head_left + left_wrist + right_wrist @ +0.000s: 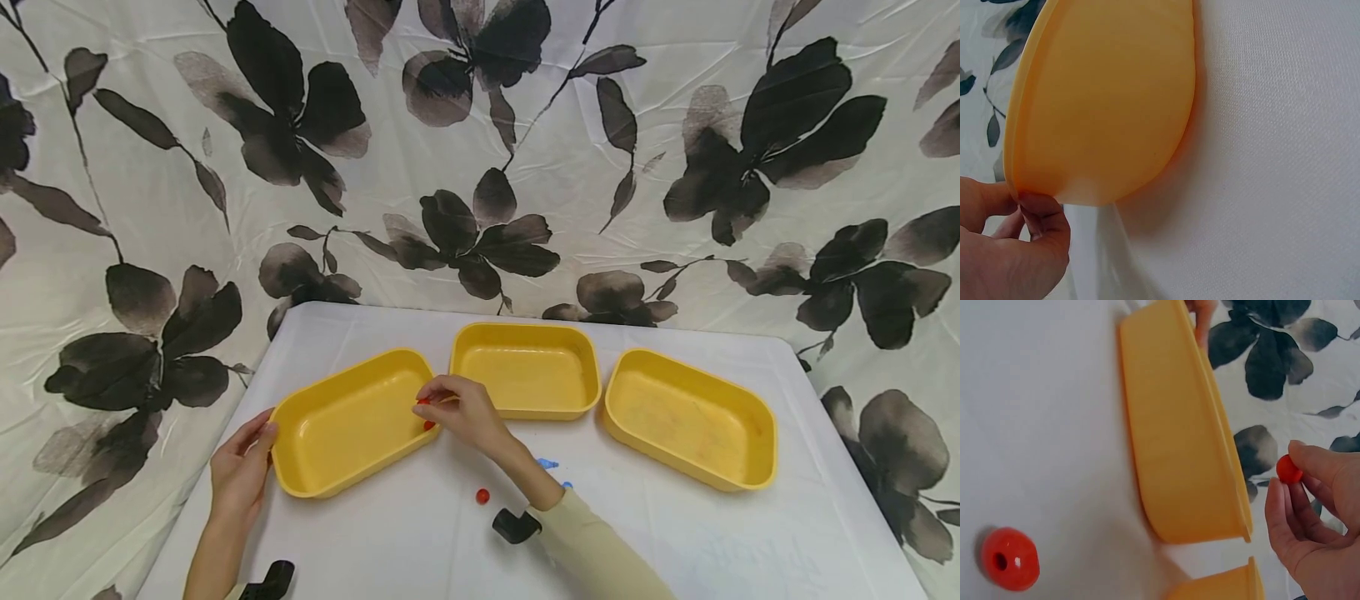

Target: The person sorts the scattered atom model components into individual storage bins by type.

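My left hand (238,475) pinches the rim of the left yellow tray (341,421) at its near-left end, thumb and fingers on the edge; the left wrist view shows this grip close up. My right hand (467,417) is over the tray's right end, pinching a small red bead (1289,469) between thumb and fingertips. Just below these fingertips, a second red bead (429,425) shows at the tray's right end. Another red bead (482,496) lies on the white table, its hole visible in the right wrist view.
Two more yellow trays stand to the right: a middle tray (525,371) at the back and an angled right tray (690,421). Small blue pieces (547,463) lie on the table (420,542) beside my right forearm. A floral cloth (465,150) hangs behind.
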{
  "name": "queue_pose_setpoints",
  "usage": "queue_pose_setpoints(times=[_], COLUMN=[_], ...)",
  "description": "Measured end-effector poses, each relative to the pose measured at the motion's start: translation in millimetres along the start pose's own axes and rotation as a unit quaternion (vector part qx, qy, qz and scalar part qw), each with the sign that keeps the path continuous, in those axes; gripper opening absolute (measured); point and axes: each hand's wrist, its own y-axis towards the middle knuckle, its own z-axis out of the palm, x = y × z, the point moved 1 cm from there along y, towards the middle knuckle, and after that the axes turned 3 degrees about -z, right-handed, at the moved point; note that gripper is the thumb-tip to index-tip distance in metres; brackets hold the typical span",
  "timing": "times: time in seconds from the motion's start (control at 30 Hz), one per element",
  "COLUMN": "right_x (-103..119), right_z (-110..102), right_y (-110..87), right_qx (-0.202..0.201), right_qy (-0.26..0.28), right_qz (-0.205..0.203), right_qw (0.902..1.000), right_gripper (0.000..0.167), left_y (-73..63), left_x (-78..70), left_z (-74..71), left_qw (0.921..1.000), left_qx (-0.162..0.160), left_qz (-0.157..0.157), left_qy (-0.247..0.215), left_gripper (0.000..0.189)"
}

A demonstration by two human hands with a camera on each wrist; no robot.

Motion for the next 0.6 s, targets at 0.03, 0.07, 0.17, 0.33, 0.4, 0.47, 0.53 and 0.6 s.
queue_pose_setpoints(times=[0.03, 0.07, 0.17, 0.33, 0.4, 0.47, 0.53, 0.6], right_x=[-1, -1, -2, -2, -2, -3, -5, -7], right_z=[2, 3, 8, 14, 16, 19, 22, 25], right_y=[1.9, 3.5, 8.3, 14.8, 17.0, 19.7, 22.7, 25.8], right_qx=[0.0, 0.0, 0.002, 0.01, 0.016, 0.024, 0.033, 0.045], right_qy=[0.005, 0.011, 0.023, 0.023, 0.015, 0.003, -0.005, -0.015], right_qz=[0.001, 0.001, 0.005, 0.02, 0.023, 0.026, 0.025, 0.025], right_qw=[1.0, 0.9999, 0.9997, 0.9995, 0.9995, 0.9994, 0.9991, 0.9985], right_gripper=[0.016, 0.016, 0.016, 0.014, 0.013, 0.013, 0.012, 0.012], left_y=[0.2, 0.5, 0.9, 1.1, 1.2, 1.7, 1.9, 2.2], left_x=[-0.1, -0.1, 0.0, 0.7, 0.9, 1.2, 1.2, 1.1], left_z=[0.0, 0.0, -0.1, 0.4, 0.5, 0.4, 0.0, -0.3], left_qw=[1.0, 1.0, 1.0, 1.0, 1.0, 1.0, 1.0, 1.0], left_qx=[0.0, -0.001, -0.002, -0.003, -0.002, -0.001, -0.001, 0.0], left_qz=[0.0, -0.001, -0.001, -0.002, -0.004, -0.006, -0.007, -0.006], left_qy=[-0.001, 0.001, 0.003, 0.005, 0.007, 0.007, 0.005, 0.0], left_gripper=[0.052, 0.052, 0.052, 0.051, 0.051, 0.051, 0.051, 0.051])
